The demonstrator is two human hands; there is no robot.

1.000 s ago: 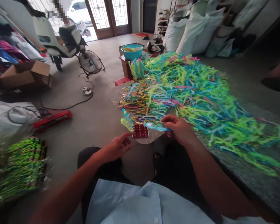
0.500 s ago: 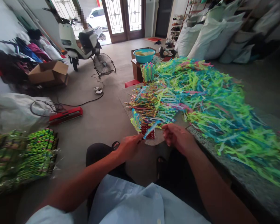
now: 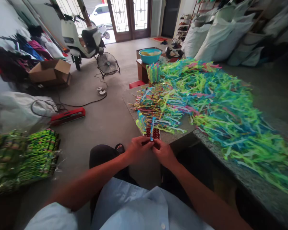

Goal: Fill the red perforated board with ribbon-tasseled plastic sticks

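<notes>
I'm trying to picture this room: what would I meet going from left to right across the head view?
Open box → fan → left hand → blue strip → right hand → white sacks.

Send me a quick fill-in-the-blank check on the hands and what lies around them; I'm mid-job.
The bare left hand and bare right hand meet at the near end of one slim ____ ribbon-like strip.
The large heap of mostly green-and-blue strips lies toward the person's ____ side.
The small patterned piece just beyond the hands is mainly ____.
Missing words: blue; right; red.
</notes>
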